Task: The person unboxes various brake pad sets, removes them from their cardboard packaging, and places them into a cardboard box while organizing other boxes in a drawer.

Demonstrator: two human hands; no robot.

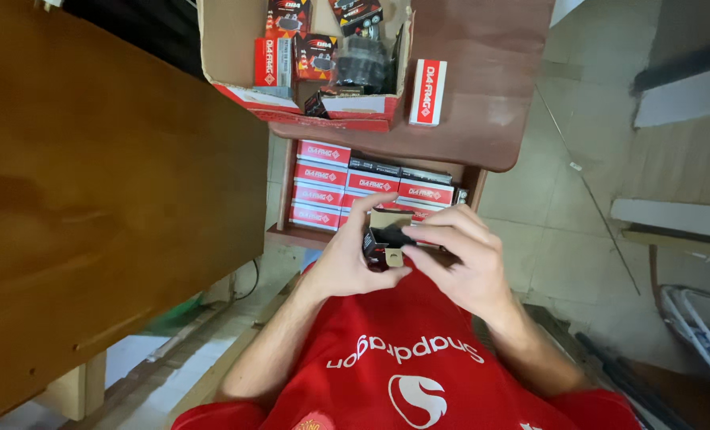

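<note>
The person sits and looks down at both hands, which meet in front of the red shirt [403, 358]. Between them is a small box [387, 239], black with a brown cardboard flap that stands open at the top. The left hand [347, 259] wraps the box from its 9 o'clock side, thumb under it and the forefinger stretched up over the flap. The right hand [462, 255] closes on it from 3 o'clock, with the fingers curled over the top edge. So both hands are holding the same small box, tight around it, not spread. What is inside the box I cannot tell; the fingers hide most of it.

At 12 o'clock from the hands, just beyond them, a low wooden shelf [285, 199] carries a stack of red and white boxes [323, 185], packed side by side in rows. Higher, on the brown table [482, 119], an open carton [236, 40] holds more small red packs and some dark metal parts. One single red and white box [428, 91] stands alone at 3 o'clock from this carton. A big wooden board [108, 199] fills the side at 9 o'clock.

To my judgement, the step in hand is the handling of the flap, either opening or closing the small box. The next move calls for one hand to keep the box steady while the other works the flap with fine fingertip pressure.
</note>
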